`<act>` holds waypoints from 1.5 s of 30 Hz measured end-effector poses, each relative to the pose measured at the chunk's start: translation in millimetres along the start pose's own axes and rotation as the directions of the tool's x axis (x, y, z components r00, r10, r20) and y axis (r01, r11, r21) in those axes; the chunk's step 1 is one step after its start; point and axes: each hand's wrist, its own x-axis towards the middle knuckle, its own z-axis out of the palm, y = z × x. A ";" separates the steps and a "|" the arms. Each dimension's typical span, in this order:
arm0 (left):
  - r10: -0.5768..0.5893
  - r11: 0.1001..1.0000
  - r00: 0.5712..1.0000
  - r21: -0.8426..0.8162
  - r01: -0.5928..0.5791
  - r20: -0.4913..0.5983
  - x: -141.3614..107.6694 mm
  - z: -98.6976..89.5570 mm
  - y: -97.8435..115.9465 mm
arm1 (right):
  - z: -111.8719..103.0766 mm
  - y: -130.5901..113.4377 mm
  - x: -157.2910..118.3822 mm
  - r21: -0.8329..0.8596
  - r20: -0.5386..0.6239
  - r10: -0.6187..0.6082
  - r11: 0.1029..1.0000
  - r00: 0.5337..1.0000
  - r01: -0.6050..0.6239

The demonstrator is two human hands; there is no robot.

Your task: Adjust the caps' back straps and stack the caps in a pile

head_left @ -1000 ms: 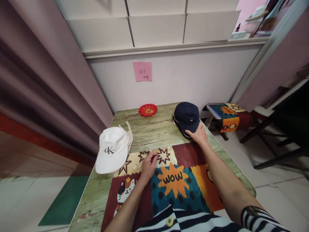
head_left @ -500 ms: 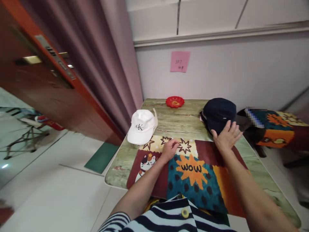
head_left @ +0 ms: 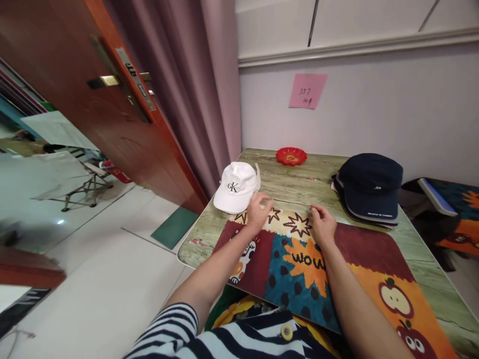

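A white cap [head_left: 236, 187] with black letters lies at the table's left side. My left hand [head_left: 259, 212] is just in front of its right edge, fingers curled and apart, with nothing seen between them. Over the upper edge of the patterned mat [head_left: 295, 289] is my right hand [head_left: 322, 223], its fingers bent and drawn together; whether they hold anything is too small to tell. Dark blue caps [head_left: 368, 187] sit stacked at the right of the table, away from both hands.
A red scalloped dish [head_left: 291, 156] stands at the table's back edge [head_left: 258, 150]. Behind it, a pink note [head_left: 307, 91] is stuck on the wall. On the left are a curtain [head_left: 187, 75] and an open brown door [head_left: 123, 134]. Another patterned mat [head_left: 462, 219] shows at the far right.
My right hand has left the dark caps, moved left to the mat's upper middle, and its spread fingers have drawn together. My left hand is closer to the white cap. The view has shifted left.
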 end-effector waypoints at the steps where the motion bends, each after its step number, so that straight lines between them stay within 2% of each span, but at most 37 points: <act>1: 0.031 0.995 0.987 0.101 -0.015 -0.156 16.8 -13.8 1.8 | -0.8 0.0 -0.3 -0.015 0.003 -0.022 1.000 1.000 0.022; 3: 0.057 0.965 0.940 0.261 0.035 -0.336 50.4 -40.0 4.3 | -1.3 -1.7 -1.2 -0.054 0.008 -0.072 0.996 0.997 0.072; 5: 0.014 0.921 0.896 0.354 0.161 -0.443 77.6 -60.1 3.4 | -0.8 -4.0 -2.2 -0.079 0.021 -0.091 0.993 0.996 0.092; 8: -0.139 0.855 0.860 0.378 0.354 -0.491 100.3 -75.6 -4.9 | 0.0 -6.3 -2.7 -0.089 0.032 -0.085 0.992 0.996 0.087; 11: -0.226 0.836 0.847 0.350 0.422 -0.481 108.3 -80.1 -15.3 | -0.1 -7.3 -2.2 -0.073 0.038 -0.100 0.992 0.994 0.102; 14: -0.213 0.854 0.851 0.332 0.401 -0.481 112.2 -82.1 -19.8 | 0.1 -8.9 -1.7 -0.062 0.040 -0.111 0.992 0.993 0.113; 18: -0.140 0.898 0.858 0.302 0.320 -0.493 115.9 -87.0 -13.7 | 0.9 -11.5 -1.9 -0.057 0.043 -0.101 0.993 0.994 0.103; 23: 0.013 0.950 0.853 0.272 0.152 -0.522 124.8 -96.6 8.6 | 1.2 -11.2 -2.7 -0.029 0.059 -0.087 0.996 0.995 0.088; 26: 0.095 0.985 0.840 0.173 -0.001 -0.534 130.2 -98.9 29.1 | 2.8 -10.9 -2.6 0.044 0.081 -0.067 0.997 0.995 0.063; 28: 0.117 0.993 0.844 0.044 -0.111 -0.524 129.0 -94.0 44.7 | 4.3 -13.8 -2.0 0.226 0.118 -0.009 0.974 0.993 -0.018; 29: 0.113 0.988 0.852 -0.030 -0.150 -0.512 126.2 -88.6 52.6 | 4.7 -16.7 -1.6 0.353 0.160 0.028 0.932 0.987 -0.084; 31: 0.066 0.967 0.878 -0.185 -0.173 -0.473 115.3 -71.5 67.2 | 3.8 -25.7 -1.1 0.586 0.305 0.067 0.773 0.950 -0.243; 32: 0.023 0.949 0.894 -0.273 -0.161 -0.447 107.3 -59.7 73.4 | 2.5 -31.4 -1.2 0.659 0.401 0.052 0.677 0.914 -0.328; 34: -0.083 0.897 0.926 -0.433 -0.092 -0.369 87.0 -31.6 82.8 | -1.5 -43.9 -2.8 0.704 0.585 -0.035 0.519 0.810 -0.486; 36: -0.176 0.843 0.949 -0.538 0.008 -0.261 63.0 -0.8 87.6 | -5.7 -55.2 -5.8 0.698 0.679 -0.127 0.417 0.723 -0.582; 37: -0.211 0.822 0.954 -0.566 0.055 -0.213 50.8 13.9 88.3 | -7.6 -59.5 -7.3 0.704 0.688 -0.152 0.378 0.709 -0.602; 39: -0.252 0.796 0.961 -0.589 0.140 -0.112 28.9 38.5 86.7 | -11.0 -64.0 -8.9 0.742 0.656 -0.151 0.311 0.740 -0.594; 41: -0.224 0.819 0.974 -0.545 0.176 -0.022 13.4 53.3 81.4 | -14.9 -63.3 -7.5 0.771 0.620 -0.105 0.261 0.777 -0.580; 43: -0.165 0.870 0.985 -0.465 0.164 0.040 6.2 57.4 72.5 | -20.0 -59.3 -3.6 0.781 0.609 -0.066 0.224 0.790 -0.583; 45: -0.199 0.888 0.978 -0.412 0.206 0.060 5.6 53.5 60.7 | -25.5 -55.0 0.7 0.787 0.604 -0.053 0.192 0.795 -0.586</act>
